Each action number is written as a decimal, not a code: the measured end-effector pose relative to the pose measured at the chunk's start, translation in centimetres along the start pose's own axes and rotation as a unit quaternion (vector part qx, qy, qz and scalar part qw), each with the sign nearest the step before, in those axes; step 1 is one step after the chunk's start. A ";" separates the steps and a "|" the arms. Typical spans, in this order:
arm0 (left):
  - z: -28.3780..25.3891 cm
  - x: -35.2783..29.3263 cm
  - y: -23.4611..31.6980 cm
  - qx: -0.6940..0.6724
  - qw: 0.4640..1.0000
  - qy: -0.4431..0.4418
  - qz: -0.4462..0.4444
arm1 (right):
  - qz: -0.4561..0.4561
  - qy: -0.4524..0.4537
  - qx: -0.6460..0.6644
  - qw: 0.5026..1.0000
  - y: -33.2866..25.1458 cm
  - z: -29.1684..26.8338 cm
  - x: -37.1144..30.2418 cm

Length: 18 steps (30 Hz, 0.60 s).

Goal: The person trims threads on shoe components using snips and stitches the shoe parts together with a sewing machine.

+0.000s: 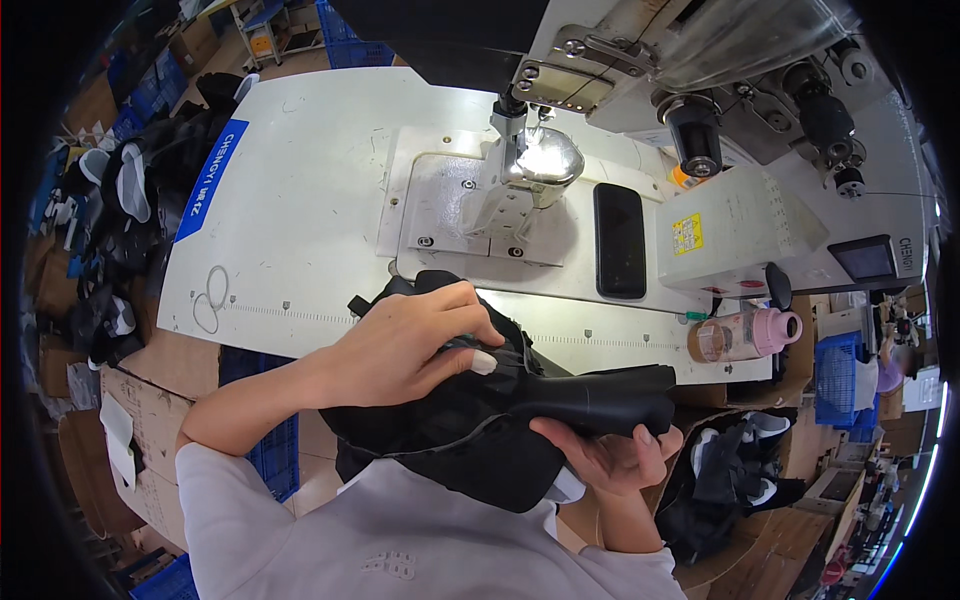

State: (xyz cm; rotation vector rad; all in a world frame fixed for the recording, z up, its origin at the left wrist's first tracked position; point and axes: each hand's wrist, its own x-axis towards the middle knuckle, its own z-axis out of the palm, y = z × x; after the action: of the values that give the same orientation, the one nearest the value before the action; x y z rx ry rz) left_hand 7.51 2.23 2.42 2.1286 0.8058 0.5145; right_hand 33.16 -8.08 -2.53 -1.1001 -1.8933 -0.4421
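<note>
Fabric (pixel 470 468), black and bunched: we pinch its upper folds (pixel 508 376) with our left hand (pixel 400 340), hold a smooth flap (pixel 600 395) with our right hand (pixel 608 460).

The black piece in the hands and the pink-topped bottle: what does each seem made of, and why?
Black piece: probably matte fabric, given its soft folds; smoother flap perhaps synthetic leather. Bottle: likely glossy plastic, its body looking see-through.

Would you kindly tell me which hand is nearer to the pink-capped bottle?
Right. In the picture, the right hand supports a black flap below and left of the pink-capped bottle; the left hand is farther left, on black fabric.
</note>
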 end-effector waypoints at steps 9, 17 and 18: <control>1.6 0.3 0.3 -0.030 0.999 0.023 0.003 | 0.021 0.099 0.101 0.990 -0.3 1.1 0.7; -4.8 -2.2 -6.6 0.148 0.943 0.274 -0.116 | 0.377 -0.056 0.054 0.923 1.6 -16.2 3.7; -5.1 -2.9 -8.5 0.134 0.947 0.275 -0.096 | 0.429 -0.075 0.014 0.900 2.5 -19.1 4.5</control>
State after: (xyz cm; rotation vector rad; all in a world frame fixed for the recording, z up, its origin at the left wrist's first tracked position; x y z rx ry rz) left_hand -0.71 7.10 -1.38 2.1349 1.4504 0.9605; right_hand 44.01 -16.97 11.44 -1.8343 -1.3313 0.1797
